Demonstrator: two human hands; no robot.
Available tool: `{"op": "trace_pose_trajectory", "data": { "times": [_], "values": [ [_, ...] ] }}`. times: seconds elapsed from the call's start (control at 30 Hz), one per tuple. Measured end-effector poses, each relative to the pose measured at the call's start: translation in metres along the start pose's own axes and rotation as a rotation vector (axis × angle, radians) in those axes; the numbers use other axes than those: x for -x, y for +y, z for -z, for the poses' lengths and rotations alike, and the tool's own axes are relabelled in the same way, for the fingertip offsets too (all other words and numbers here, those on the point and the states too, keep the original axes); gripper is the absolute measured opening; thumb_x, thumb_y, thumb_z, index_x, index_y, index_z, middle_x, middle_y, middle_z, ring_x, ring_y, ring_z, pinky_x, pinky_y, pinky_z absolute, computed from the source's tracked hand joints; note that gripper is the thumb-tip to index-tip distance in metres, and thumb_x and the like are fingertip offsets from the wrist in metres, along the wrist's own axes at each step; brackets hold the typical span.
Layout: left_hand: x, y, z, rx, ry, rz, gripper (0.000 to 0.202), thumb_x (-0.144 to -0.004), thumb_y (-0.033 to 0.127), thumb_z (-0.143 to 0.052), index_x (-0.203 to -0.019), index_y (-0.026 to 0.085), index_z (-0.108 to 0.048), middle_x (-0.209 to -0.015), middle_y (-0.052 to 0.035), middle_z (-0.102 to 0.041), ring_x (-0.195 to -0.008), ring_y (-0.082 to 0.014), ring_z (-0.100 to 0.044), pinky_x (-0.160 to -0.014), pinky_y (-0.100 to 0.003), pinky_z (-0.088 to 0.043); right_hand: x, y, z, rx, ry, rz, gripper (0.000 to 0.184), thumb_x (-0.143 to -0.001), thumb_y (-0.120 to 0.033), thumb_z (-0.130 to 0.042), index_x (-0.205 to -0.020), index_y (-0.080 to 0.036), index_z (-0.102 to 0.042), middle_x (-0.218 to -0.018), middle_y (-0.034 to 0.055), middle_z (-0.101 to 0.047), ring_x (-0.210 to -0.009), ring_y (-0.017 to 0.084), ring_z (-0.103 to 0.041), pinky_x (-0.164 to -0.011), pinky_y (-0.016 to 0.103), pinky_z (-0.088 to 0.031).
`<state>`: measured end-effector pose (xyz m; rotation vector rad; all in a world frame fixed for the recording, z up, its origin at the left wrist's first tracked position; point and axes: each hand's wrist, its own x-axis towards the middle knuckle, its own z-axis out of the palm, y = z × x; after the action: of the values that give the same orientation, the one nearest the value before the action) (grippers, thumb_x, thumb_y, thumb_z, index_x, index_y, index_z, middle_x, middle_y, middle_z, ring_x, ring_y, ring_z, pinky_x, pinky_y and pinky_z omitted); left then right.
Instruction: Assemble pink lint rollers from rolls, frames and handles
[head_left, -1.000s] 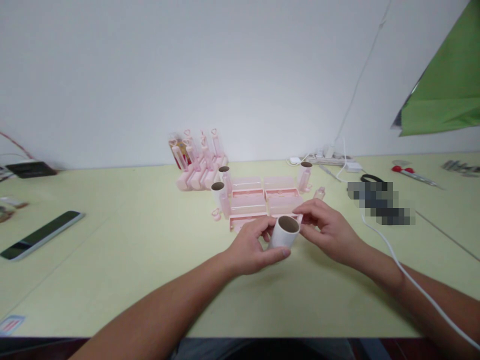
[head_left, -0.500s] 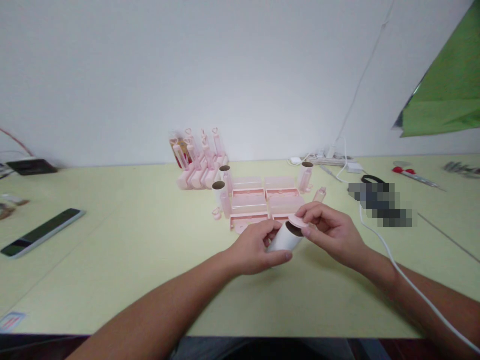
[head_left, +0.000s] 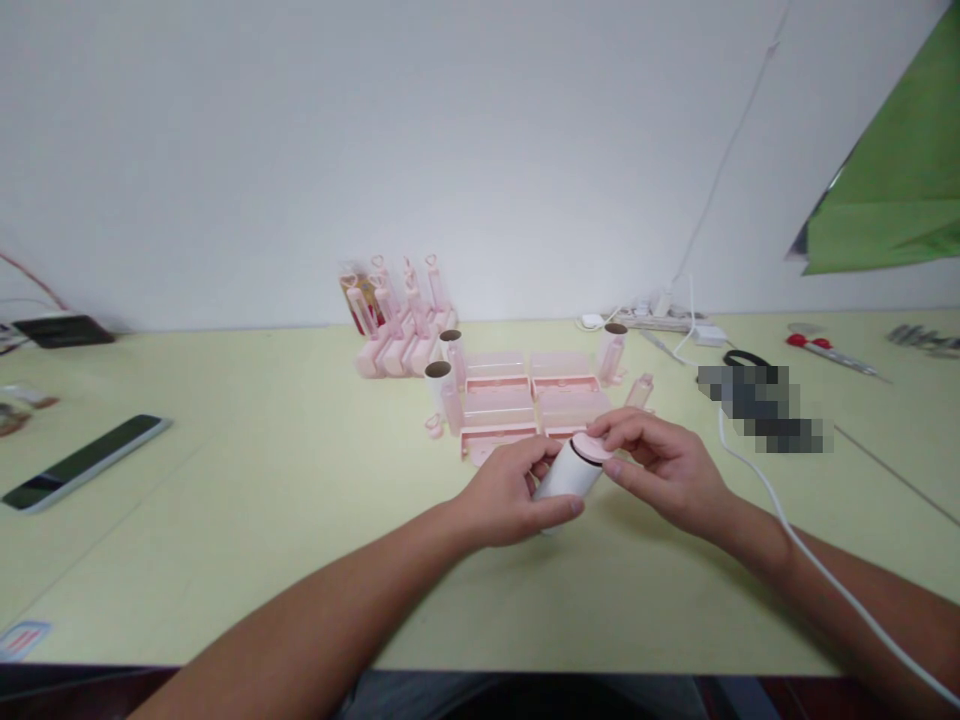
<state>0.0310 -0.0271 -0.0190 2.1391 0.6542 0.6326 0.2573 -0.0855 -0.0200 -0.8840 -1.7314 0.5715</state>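
Okay, so on my feed the white tube (head_left: 564, 482) is tilted over the table (head_left: 225, 580), just in front of the pink boxes (head_left: 499, 436); I can't tell whether its bottom touches down. The left hand (head_left: 514, 490) is clamped round its side, thumb across the front. The right hand (head_left: 664, 460) has the pink cap (head_left: 592, 446) pinched by its edge, right over the tube's mouth. A dark gap shows along the near rim, so I'd call the cap lined up but not seated, and this tube nearly closed. Further out I count three open tubes (head_left: 435, 392) standing up, two left of the boxes and one at the far right corner, so I reckon those are left to do. Way back left, the heart-topped pieces (head_left: 394, 355) look finished to me, but they're too small to be sure
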Motion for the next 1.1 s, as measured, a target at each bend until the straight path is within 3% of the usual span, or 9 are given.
{"op": "trace_pose_trajectory", "data": {
  "times": [0.57,1.1],
  "values": [
    [0.0005,-0.0018,-0.0005,0.027,-0.002,-0.017,0.049,-0.075,0.042,-0.074,-0.114,0.015,-0.063,-0.088,-0.0012,-0.062,-0.071,-0.0120,-0.050,-0.064,-0.023,-0.038,0.0007,0.0003,-0.0013,0.111,0.000,0.046,0.010,-0.085,-0.016,-0.068,-0.092,-0.024,-0.066,-0.104,0.0080,-0.070,-0.097,0.023,-0.066,-0.086,0.038,-0.053],
    [0.0010,-0.0003,-0.0003,0.039,0.002,-0.008,0.050,-0.075,0.043,-0.073,-0.114,0.015,-0.063,-0.088,-0.0018,-0.062,-0.072,-0.0125,-0.050,-0.064,-0.024,-0.038,-0.0002,0.0008,0.0025,0.163,-0.017,0.094,0.019,-0.086,-0.021,-0.066,-0.105,-0.025,-0.065,-0.113,0.0098,-0.064,-0.108,0.026,-0.061,-0.092,0.044,-0.050]
  ]
}}
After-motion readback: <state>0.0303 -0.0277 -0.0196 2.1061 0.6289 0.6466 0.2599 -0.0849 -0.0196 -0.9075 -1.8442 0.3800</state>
